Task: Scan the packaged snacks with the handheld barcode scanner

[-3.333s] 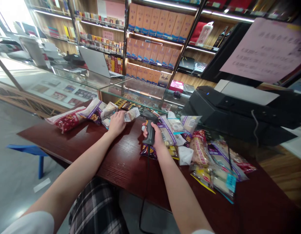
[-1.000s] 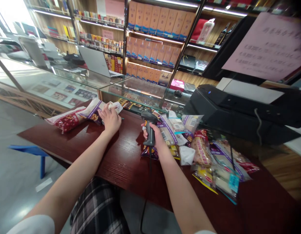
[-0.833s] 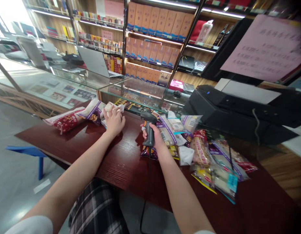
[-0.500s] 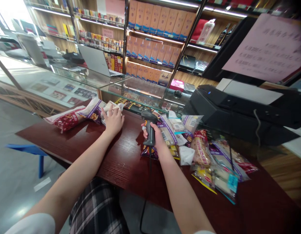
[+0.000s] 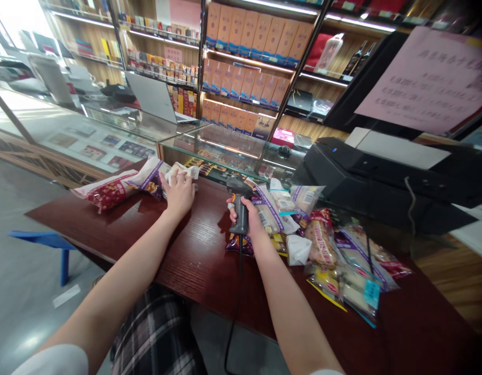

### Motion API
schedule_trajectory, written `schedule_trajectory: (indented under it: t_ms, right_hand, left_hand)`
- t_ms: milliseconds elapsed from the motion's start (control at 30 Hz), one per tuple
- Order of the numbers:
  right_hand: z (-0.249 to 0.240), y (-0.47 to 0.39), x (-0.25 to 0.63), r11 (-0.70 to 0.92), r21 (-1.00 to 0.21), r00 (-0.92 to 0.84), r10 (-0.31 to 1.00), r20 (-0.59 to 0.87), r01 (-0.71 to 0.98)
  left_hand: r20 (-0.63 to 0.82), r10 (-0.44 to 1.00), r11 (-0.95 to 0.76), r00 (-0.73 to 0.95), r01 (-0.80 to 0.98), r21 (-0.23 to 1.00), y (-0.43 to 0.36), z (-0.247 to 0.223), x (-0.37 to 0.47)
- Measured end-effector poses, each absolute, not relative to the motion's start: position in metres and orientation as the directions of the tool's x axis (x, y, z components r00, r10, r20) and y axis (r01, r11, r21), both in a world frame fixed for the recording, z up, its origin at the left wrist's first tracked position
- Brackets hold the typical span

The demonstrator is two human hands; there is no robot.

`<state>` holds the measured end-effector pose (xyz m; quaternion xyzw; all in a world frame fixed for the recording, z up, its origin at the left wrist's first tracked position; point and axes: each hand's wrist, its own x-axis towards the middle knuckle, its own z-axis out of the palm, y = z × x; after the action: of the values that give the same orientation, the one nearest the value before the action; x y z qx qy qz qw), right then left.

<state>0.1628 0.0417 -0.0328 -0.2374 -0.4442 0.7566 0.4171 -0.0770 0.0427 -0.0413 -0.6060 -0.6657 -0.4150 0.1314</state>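
My right hand point(image 5: 250, 216) is wrapped round the grip of a dark barcode scanner point(image 5: 239, 211), whose head points away from me and whose cord hangs down over the table edge. My left hand point(image 5: 180, 191) lies with fingers apart over a pale snack packet point(image 5: 187, 171); the fingers partly cover it, and their contact with it is hard to make out. Left of that hand lie a purple-and-white snack packet point(image 5: 150, 178) and a red-and-white snack packet point(image 5: 110, 195). Beside the scanner, several more packets point(image 5: 321, 242) are heaped on the right.
The dark red-brown table point(image 5: 194, 255) stands against a glass display case point(image 5: 217, 146). A black printer point(image 5: 334, 172) is at the back right, near a pink handwritten sheet point(image 5: 420, 78). A blue stool point(image 5: 63, 255) stands left; a crumpled white tissue point(image 5: 298, 250) lies among the packets.
My left hand has shifted slightly left and toward me, baring more of the pale packet. My right hand and the scanner stay in place.
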Motion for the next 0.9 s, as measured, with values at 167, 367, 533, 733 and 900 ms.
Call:
schedule_trajectory:
  t_ms: [167, 367, 533, 733, 900]
  right_hand:
    - [-0.0327, 0.0413, 0.1622, -0.249, -0.868, -0.531, 0.847, 0.020, -0.429]
    - [-0.0314, 0.0418, 0.1613, -0.255, -0.862, -0.538, 0.843, 0.024, -0.438]
    - [-0.0306, 0.0410, 0.1616, -0.259, -0.867, -0.537, 0.843, 0.012, -0.425]
    - [-0.0336, 0.0433, 0.1610, -0.242, -0.867, -0.531, 0.847, 0.030, -0.435]
    - [-0.0360, 0.0453, 0.1613, -0.241, -0.867, -0.531, 0.847, 0.032, -0.436]
  left_hand:
    - [0.670, 0.716, -0.101, -0.197, 0.920, 0.378, 0.0397, -0.0380, -0.0747]
    - [0.639, 0.749, -0.123, -0.173, 0.912, 0.392, 0.0386, -0.0367, -0.0715]
    - [0.652, 0.738, -0.110, -0.172, 0.923, 0.368, 0.0412, -0.0401, -0.0732]
    - [0.649, 0.745, -0.077, -0.155, 0.946, 0.315, 0.0429, -0.0435, -0.0729]
    - [0.598, 0.788, 0.014, -0.144, 0.976, 0.217, 0.0424, -0.0421, -0.0723]
